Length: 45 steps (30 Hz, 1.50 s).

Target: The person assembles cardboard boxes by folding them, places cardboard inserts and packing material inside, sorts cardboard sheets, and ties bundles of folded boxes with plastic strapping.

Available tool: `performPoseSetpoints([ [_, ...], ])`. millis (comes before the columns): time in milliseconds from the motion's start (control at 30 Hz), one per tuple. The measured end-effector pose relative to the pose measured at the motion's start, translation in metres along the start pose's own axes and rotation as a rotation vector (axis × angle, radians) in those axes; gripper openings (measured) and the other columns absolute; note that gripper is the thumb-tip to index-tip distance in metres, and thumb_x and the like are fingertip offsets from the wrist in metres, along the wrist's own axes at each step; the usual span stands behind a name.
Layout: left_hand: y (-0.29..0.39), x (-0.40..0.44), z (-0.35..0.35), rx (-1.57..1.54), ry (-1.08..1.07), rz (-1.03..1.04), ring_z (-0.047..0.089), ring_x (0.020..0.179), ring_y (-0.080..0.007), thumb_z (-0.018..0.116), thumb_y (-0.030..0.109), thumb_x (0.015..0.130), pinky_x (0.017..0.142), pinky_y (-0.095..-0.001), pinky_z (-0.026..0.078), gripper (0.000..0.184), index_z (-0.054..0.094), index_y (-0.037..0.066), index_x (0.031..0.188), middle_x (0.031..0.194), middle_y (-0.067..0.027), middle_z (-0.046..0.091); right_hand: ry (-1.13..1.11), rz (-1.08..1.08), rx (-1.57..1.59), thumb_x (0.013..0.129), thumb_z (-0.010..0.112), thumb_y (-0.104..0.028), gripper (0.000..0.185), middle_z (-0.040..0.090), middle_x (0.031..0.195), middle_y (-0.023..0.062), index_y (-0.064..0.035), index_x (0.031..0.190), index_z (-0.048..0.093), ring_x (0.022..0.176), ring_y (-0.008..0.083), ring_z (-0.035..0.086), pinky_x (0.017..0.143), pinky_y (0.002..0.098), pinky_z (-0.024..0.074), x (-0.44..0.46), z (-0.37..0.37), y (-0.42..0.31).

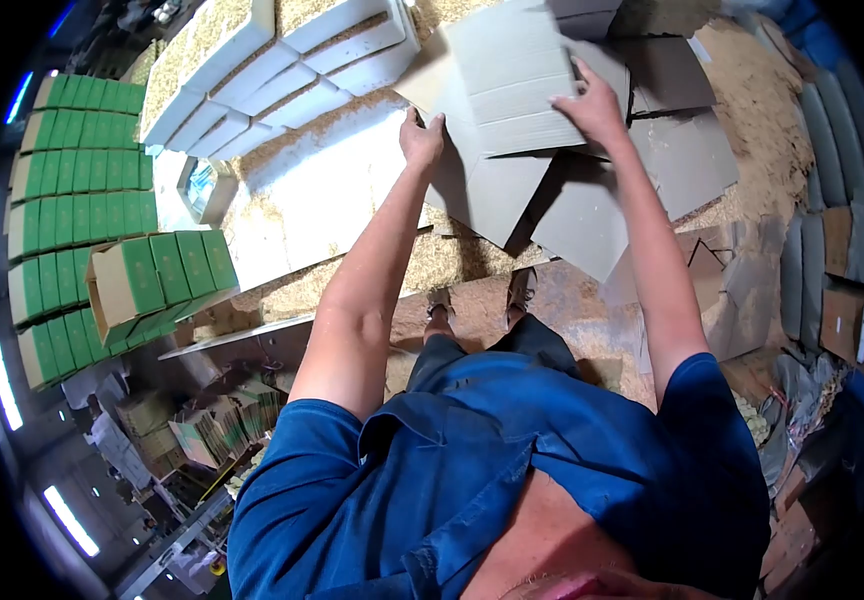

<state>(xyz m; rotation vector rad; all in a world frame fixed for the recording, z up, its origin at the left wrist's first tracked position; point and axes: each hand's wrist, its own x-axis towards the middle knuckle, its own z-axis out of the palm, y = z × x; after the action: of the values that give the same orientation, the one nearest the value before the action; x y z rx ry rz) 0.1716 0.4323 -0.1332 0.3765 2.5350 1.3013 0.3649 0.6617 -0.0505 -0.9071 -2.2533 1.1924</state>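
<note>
Near the top centre lies a pile of flat grey-brown cardboard sheets, overlapping at different angles. My right hand grips the right edge of the upper sheet, its thumb on top and its fingers partly behind the edge. At the left side of the pile, my left hand has its thumb and forefinger apart near the edge of a sheet and holds nothing visible. More loose sheets lie below and to the right of my right hand.
White trays filled with yellowish grain-like material are stacked upper left. A bright white board lies below them. Green boxes stand in rows at the left. Grey sacks line the right side.
</note>
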Motion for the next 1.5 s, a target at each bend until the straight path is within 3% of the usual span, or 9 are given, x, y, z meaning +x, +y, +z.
performPoseSetpoints([
  [167, -0.008, -0.01, -0.013, 0.087, -0.034, 0.043, 0.054, 0.122, -0.0382, 0.072, 0.025, 0.084, 0.105, -0.0386, 0.041, 0.069, 0.043, -0.007, 0.138, 0.131, -0.0298, 0.054, 0.28, -0.216, -0.224, 0.073, 0.079, -0.02, 0.067, 0.055, 0.132, 0.0201, -0.0013, 0.131, 0.052, 0.123, 0.035, 0.052, 0.103, 0.038, 0.0418, -0.03, -0.001, 0.009],
  [333, -0.02, -0.016, -0.012, 0.019, -0.067, -0.112, 0.058, 0.116, -0.0369, 0.07, 0.029, 0.085, 0.101, -0.0392, 0.044, 0.061, 0.052, -0.004, 0.133, 0.123, -0.0276, 0.06, 0.394, 0.181, -0.416, 0.076, 0.078, -0.028, 0.069, 0.041, 0.143, 0.0239, -0.0022, 0.134, 0.05, 0.134, 0.0377, 0.038, 0.109, 0.0449, 0.035, -0.126, -0.051, 0.054],
  [533, -0.02, -0.026, -0.02, 0.088, -0.045, -0.047, 0.06, 0.113, -0.0357, 0.07, 0.032, 0.085, 0.099, -0.0396, 0.045, 0.059, 0.056, -0.004, 0.13, 0.12, -0.026, 0.063, -0.131, 0.594, 0.089, 0.088, 0.067, -0.024, 0.033, 0.069, 0.087, 0.0092, 0.0032, 0.107, 0.065, 0.081, 0.0247, 0.068, 0.074, 0.0325, 0.0534, -0.232, -0.059, 0.146],
  [633, -0.02, -0.029, -0.02, 0.099, -0.031, -0.042, 0.061, 0.112, -0.0352, 0.07, 0.031, 0.085, 0.099, -0.0392, 0.046, 0.058, 0.057, -0.004, 0.128, 0.119, -0.0255, 0.063, 0.016, 0.959, 0.679, 0.09, 0.066, -0.019, 0.021, 0.062, 0.076, 0.0022, 0.0014, 0.091, 0.066, 0.068, 0.0104, 0.059, 0.069, 0.0255, 0.053, -0.24, -0.027, 0.094],
  [900, 0.01, -0.032, -0.02, -0.021, -0.027, -0.14, 0.065, 0.104, -0.0293, 0.076, 0.021, 0.082, 0.091, -0.0338, 0.05, 0.057, 0.057, -0.005, 0.129, 0.117, -0.025, 0.065, 0.012, 0.67, 0.286, 0.091, 0.067, -0.021, 0.029, 0.066, 0.077, 0.0133, 0.0037, 0.078, 0.061, 0.058, 0.02, 0.066, 0.048, 0.0297, 0.0539, -0.186, 0.014, 0.09],
  [1033, 0.022, -0.032, -0.021, -0.238, -0.07, -0.282, 0.062, 0.108, -0.0271, 0.074, 0.013, 0.082, 0.092, -0.0332, 0.049, 0.055, 0.056, -0.003, 0.131, 0.12, -0.0228, 0.063, -0.187, 0.877, 0.522, 0.097, 0.055, -0.019, 0.03, 0.067, 0.087, 0.0216, 0.011, 0.098, 0.056, 0.071, 0.0269, 0.071, 0.066, 0.0335, 0.06, -0.193, 0.012, 0.081],
  [1133, 0.013, -0.027, -0.016, -0.228, -0.058, -0.178, 0.054, 0.054, -0.0124, 0.069, 0.007, 0.084, 0.051, -0.0288, 0.046, 0.052, 0.054, -0.003, 0.133, 0.082, -0.0125, 0.066, -0.231, 0.918, 0.978, 0.096, 0.047, -0.002, 0.018, 0.061, 0.107, 0.0253, 0.0109, 0.108, 0.051, 0.095, 0.0318, 0.068, 0.096, 0.0422, 0.0537, -0.201, 0.022, 0.091],
  [1300, 0.02, -0.021, -0.016, -0.185, -0.115, -0.1, 0.052, 0.053, -0.0116, 0.063, 0.003, 0.083, 0.05, -0.0282, 0.045, 0.052, 0.052, -0.003, 0.134, 0.095, -0.0162, 0.068, -0.031, 0.982, 1.111, 0.088, 0.056, 0.005, 0.02, 0.06, 0.103, 0.021, 0.0101, 0.107, 0.052, 0.097, 0.0371, 0.066, 0.093, 0.0436, 0.0554, -0.204, 0.069, 0.081],
  [1500, 0.0, -0.012, -0.014, -0.125, -0.133, -0.074, 0.055, 0.123, -0.0316, 0.062, 0.006, 0.083, 0.104, -0.0339, 0.042, 0.055, 0.05, -0.004, 0.136, 0.13, -0.0246, 0.058, -0.348, 0.887, 0.645, 0.094, 0.061, -0.018, 0.029, 0.07, 0.093, 0.0203, 0.0088, 0.104, 0.06, 0.075, 0.0288, 0.072, 0.064, 0.0319, 0.0592, -0.202, 0.062, 0.071],
])
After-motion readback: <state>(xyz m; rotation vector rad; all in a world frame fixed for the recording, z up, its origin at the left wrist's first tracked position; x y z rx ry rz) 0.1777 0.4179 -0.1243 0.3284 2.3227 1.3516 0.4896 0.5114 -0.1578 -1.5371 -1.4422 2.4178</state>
